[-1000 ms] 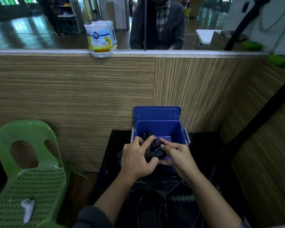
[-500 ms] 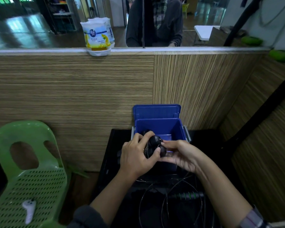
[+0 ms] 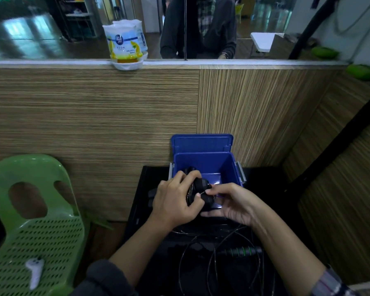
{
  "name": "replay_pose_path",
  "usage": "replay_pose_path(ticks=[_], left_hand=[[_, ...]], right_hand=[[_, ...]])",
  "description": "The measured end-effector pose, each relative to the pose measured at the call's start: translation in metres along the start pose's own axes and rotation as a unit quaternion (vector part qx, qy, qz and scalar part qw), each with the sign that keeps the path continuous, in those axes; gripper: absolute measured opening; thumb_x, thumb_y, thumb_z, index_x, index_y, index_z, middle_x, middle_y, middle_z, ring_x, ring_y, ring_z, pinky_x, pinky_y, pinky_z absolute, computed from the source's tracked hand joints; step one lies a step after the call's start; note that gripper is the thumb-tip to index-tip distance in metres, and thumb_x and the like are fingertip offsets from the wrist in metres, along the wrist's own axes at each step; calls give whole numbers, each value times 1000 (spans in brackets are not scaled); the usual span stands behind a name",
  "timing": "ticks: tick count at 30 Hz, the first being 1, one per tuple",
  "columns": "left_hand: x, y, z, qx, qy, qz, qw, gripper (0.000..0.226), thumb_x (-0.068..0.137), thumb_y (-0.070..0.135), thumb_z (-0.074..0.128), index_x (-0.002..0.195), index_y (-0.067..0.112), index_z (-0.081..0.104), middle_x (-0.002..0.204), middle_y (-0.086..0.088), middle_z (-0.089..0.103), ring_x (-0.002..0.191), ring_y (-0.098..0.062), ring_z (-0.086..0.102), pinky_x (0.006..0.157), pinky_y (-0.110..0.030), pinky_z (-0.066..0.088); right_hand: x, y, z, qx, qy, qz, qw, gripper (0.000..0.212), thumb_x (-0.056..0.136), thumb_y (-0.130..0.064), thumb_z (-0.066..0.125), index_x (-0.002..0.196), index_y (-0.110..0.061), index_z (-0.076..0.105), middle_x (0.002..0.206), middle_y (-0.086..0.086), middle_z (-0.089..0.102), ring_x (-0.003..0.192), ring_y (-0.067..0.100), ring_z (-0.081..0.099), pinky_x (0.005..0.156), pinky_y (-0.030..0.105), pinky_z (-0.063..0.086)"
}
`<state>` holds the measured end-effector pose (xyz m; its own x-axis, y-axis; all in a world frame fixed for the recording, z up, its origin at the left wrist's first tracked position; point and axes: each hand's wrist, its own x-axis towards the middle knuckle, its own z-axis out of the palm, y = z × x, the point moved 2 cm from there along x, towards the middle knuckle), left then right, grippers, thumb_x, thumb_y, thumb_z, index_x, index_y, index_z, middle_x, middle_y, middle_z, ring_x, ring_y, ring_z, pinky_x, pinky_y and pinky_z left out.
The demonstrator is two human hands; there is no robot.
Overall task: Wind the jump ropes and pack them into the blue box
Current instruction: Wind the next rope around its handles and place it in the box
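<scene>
While both hands (image 3: 175,201) grip a wound rope (image 3: 202,190), the blue box (image 3: 203,144) stands open.

Dim, soft indoor light, bright window reflections at top, deep shadow below, wide-angle bending at edges.

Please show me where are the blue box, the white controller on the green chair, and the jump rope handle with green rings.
blue box (image 3: 203,165): head view, on its inner back wall.
white controller (image 3: 35,273): head view, on the middle of its body.
jump rope handle (image 3: 241,251): head view, on its ringed grip.
</scene>
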<state>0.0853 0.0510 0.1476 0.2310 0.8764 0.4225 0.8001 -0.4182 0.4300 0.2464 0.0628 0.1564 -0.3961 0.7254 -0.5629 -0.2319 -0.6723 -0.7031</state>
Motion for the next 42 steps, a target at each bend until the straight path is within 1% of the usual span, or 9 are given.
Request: replay_pose_path(ticks=[5, 10, 16, 23, 26, 28, 32, 36, 42], left_hand=[[3, 6, -3, 22, 6, 13, 1000, 47, 69, 40, 48, 114, 26, 48, 84, 6, 53, 63, -16, 53, 60, -38, 48], [4, 6, 0, -50, 31, -55, 997, 40, 75, 41, 44, 113, 30, 45, 93, 5, 56, 73, -18, 58, 65, -40, 51], [5, 8, 17, -189, 36, -223, 956, 38, 82, 47, 45, 118, 35, 43, 107, 6, 56, 91, -10, 56, 78, -29, 47], [13, 5, 28, -340, 3, -322, 884, 21, 101, 32, 41, 120, 30, 49, 90, 6, 61, 80, -4, 56, 61, -8, 37], [16, 1, 35, -400, -20, -330, 855, 29, 102, 35, 39, 128, 36, 52, 116, 9, 61, 105, -5, 56, 85, -17, 40], [17, 2, 38, -422, -35, -315, 849, 31, 102, 38, 38, 132, 39, 49, 125, 11, 58, 114, -6, 55, 96, -24, 41], [22, 5, 40, -422, -45, -298, 855, 35, 100, 49, 35, 131, 37, 47, 122, 12, 55, 115, -9, 54, 94, -25, 41], [26, -1, 47, -404, -47, -321, 855, 23, 101, 46, 37, 116, 35, 50, 110, 5, 62, 104, -16, 61, 97, -41, 47], [30, -5, 50, -411, -44, -329, 849, 23, 103, 43, 34, 116, 31, 48, 108, -1, 63, 101, -19, 62, 95, -39, 49]], right_hand=[[2, 1, 6, 43, -29, 11, 999, 26, 77, 9, 46, 89, 5, 69, 91, 19, 67, 79, 23, 67, 81, 38, 57], [6, -6, 9, -76, -14, -63, 995, 34, 75, 2, 62, 107, -5, 70, 104, 11, 67, 101, 22, 60, 94, 39, 48], [13, -5, 7, -59, 56, -200, 976, 44, 81, 1, 63, 120, -21, 62, 111, 7, 66, 101, 19, 64, 87, 36, 52], [25, 17, -6, -50, 116, -256, 958, 57, 79, -2, 71, 130, -18, 51, 127, 0, 59, 117, 19, 58, 103, 37, 46], [27, 19, -12, -64, 97, -268, 956, 58, 76, -11, 76, 129, -10, 53, 121, 7, 65, 115, 22, 61, 104, 39, 45], [26, 20, -13, -128, 79, -252, 956, 80, 62, -23, 86, 133, -25, 50, 125, 1, 63, 114, 19, 61, 102, 43, 47], [23, 26, -9, -218, 29, -207, 953, 117, 56, -5, 88, 143, -47, 22, 135, -5, 48, 106, 17, 65, 78, 43, 59], [24, 28, -4, -255, 28, -214, 942, 118, 61, 8, 81, 147, -38, 14, 138, 6, 46, 84, 16, 72, 61, 31, 57], [25, 27, -11, -296, 12, -219, 930, 123, 63, 8, 79, 144, -51, 8, 135, -4, 46, 101, 22, 67, 73, 36, 59]])
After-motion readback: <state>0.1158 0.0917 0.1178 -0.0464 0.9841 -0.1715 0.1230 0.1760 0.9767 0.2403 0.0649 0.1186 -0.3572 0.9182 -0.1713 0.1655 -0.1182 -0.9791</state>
